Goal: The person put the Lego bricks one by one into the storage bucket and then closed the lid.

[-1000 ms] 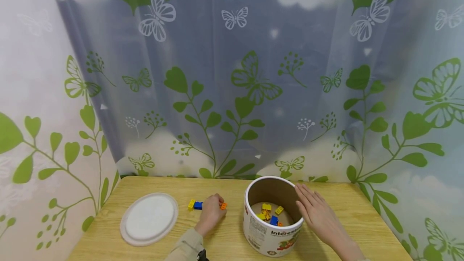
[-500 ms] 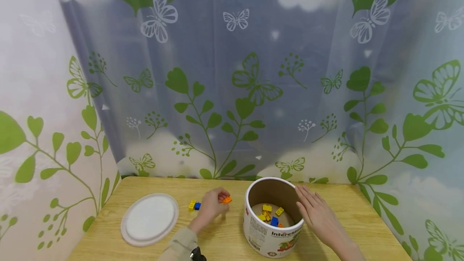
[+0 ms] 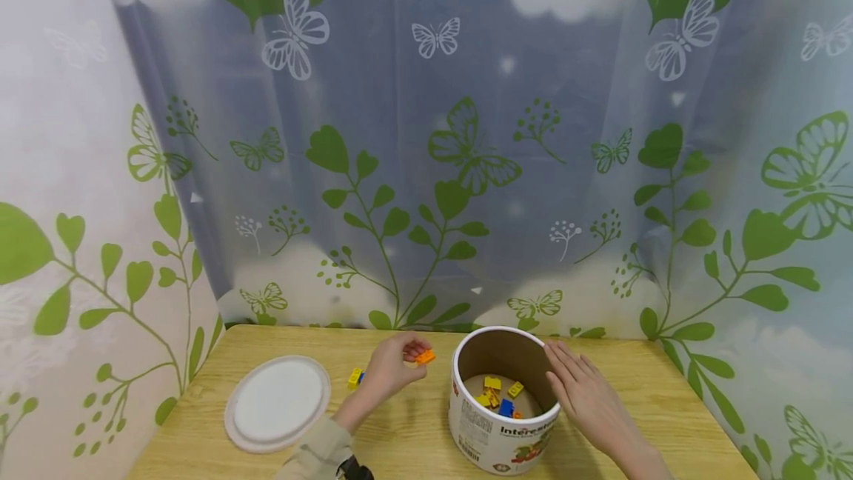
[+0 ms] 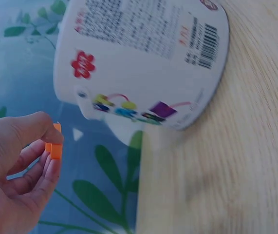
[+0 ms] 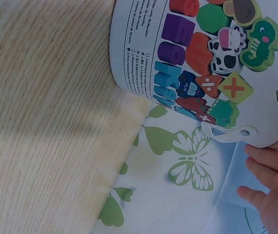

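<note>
At the left of the wooden table (image 3: 640,376) lies a round white lid (image 3: 278,402), flat side up. To its right, toward the far edge, a yellow brick (image 3: 355,378) rests on the wood, with a blue brick (image 3: 362,377) just beside it, mostly hidden by the left hand (image 3: 389,367). That hand is raised above the table, thumb and fingers pinching an orange brick (image 3: 425,356) – held left of the white tub (image 3: 476,428) and apart from it. The tub stands upright, uncovered, with yellow bricks (image 3: 492,383), a blue block (image 3: 506,408) and a bit of orange on its bottom. At its right side rests the right hand (image 3: 589,395) – fingers straight, touching the tub near the rim, gripping nothing. A butterfly-printed curtain (image 3: 400,132) hangs at the far side.
</note>
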